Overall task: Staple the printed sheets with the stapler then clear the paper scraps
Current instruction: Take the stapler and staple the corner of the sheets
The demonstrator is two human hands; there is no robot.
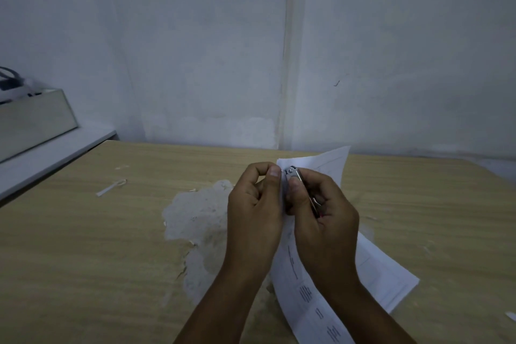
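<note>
Metal stapler [296,176] sat clamped in the right hand [321,220]. Left hand [255,204] pinched limp sheets [371,268] by the corner, likely best there.

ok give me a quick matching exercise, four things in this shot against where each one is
Things:
1. stapler
2. printed sheets
3. paper strip
4. worn patch

Places:
A. lying loose on the table's left side
B. middle of the table surface, left of the hands
C. in the right hand, at the sheets' top corner
D. pinched at the top by the left hand, trailing down to the right

Pairs: 1-C, 2-D, 3-A, 4-B
</note>
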